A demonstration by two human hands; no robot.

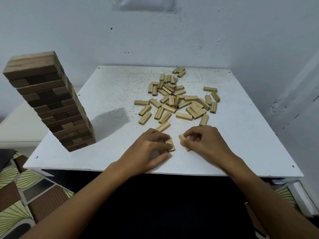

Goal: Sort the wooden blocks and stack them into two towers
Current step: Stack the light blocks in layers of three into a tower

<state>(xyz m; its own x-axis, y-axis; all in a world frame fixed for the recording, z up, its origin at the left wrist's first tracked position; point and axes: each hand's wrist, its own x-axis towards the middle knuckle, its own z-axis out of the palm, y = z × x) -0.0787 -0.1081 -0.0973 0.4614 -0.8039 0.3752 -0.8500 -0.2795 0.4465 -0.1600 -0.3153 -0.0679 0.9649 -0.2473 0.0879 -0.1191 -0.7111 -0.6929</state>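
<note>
The dark tower (50, 102) stands finished at the table's (107, 94) left edge, so the pale blocks (179, 99) heaped at the middle look kept for the second tower; both hands work at the near edge, likely laying its first layer; the left hand (150, 149) lies palm down, fingers curled over a block or two (170, 145) flat on the table; the right hand (205, 142) pinches one block (183, 141) just beside them, wrist low
</note>
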